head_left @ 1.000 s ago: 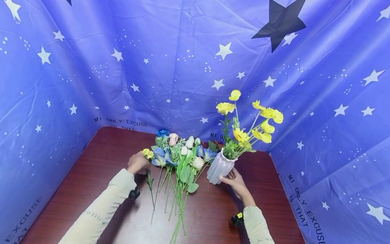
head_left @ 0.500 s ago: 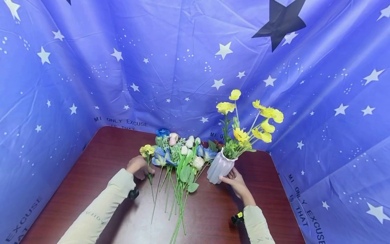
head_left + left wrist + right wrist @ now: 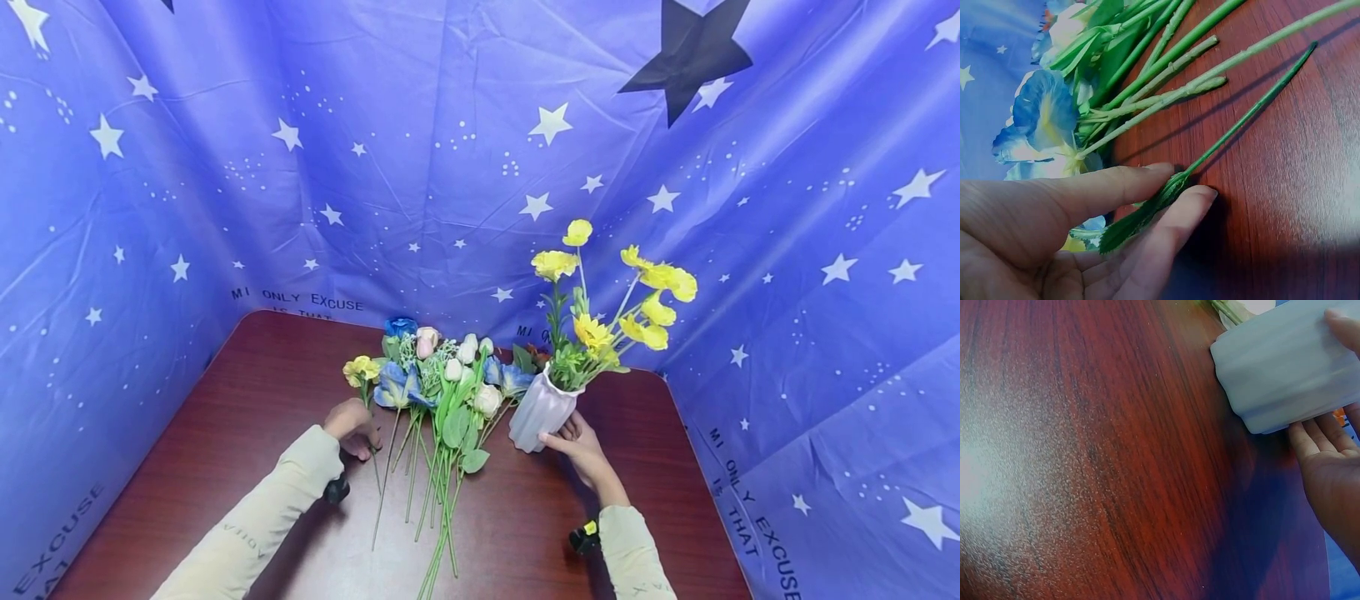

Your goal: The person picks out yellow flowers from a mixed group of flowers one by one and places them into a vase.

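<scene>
My left hand [image 3: 351,425] pinches the stem of a single yellow flower [image 3: 362,370] at the left of the flower pile. Close up in the left wrist view, thumb and finger close round its leafy green stem [image 3: 1244,125], whose bare end points away over the table. On the right, my right hand [image 3: 585,457] holds a pale ribbed vase [image 3: 542,415] low on its side, and the vase leans. Several yellow flowers [image 3: 592,333] stand in it. The right wrist view shows the vase's base end [image 3: 1272,375] with fingers [image 3: 1302,440] beneath it.
Between the hands lie blue flowers [image 3: 397,385], white tulips [image 3: 454,370], a pink rose [image 3: 427,340] and a cream rose [image 3: 487,401], with stems towards the front of the brown table [image 3: 300,550]. A starry blue cloth [image 3: 420,192] hangs behind and at both sides.
My left hand has slid down from beside the yellow bloom to lower on its stem, nearer to me. The bloom has come into fuller view. The right hand and vase stay still.
</scene>
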Tool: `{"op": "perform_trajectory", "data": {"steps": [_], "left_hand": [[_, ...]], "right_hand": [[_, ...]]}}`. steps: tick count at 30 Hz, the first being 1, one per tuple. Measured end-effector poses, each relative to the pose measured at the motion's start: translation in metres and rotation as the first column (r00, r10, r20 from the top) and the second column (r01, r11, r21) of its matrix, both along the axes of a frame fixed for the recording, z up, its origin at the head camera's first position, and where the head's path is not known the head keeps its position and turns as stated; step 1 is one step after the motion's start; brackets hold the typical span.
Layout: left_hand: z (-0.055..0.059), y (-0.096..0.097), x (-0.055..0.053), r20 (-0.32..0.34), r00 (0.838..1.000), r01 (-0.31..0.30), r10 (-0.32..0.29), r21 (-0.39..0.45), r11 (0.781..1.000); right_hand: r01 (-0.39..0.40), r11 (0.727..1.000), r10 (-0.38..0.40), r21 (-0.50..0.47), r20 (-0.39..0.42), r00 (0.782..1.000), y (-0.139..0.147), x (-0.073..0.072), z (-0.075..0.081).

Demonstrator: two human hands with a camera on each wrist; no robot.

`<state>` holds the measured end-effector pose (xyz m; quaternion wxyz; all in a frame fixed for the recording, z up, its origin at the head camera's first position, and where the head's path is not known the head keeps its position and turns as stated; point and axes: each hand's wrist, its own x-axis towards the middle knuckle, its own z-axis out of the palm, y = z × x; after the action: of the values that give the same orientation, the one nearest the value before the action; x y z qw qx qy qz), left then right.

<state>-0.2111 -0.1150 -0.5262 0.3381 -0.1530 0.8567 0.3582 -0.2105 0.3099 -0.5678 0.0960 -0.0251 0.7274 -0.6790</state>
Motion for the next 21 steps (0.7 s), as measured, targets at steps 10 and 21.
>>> {"op": "perform_trajectory", "data": {"steps": [10,21], "left_hand": [[-0.01,-0.004,-0.01,0.044,0.999,-0.03,0.027,0.06,0.998],[-0.16,-0.043,-0.087,0.105,0.994,-0.007,-0.008,0.136,0.991]], "right_hand": [[-0.003,1.0,0.003,0.001,-0.007,1.0,0.001,-0.001,-0.002],[0.004,1.0,-0.004,-0.009,0.016,1.0,0.001,0.0,-0.001]]}}
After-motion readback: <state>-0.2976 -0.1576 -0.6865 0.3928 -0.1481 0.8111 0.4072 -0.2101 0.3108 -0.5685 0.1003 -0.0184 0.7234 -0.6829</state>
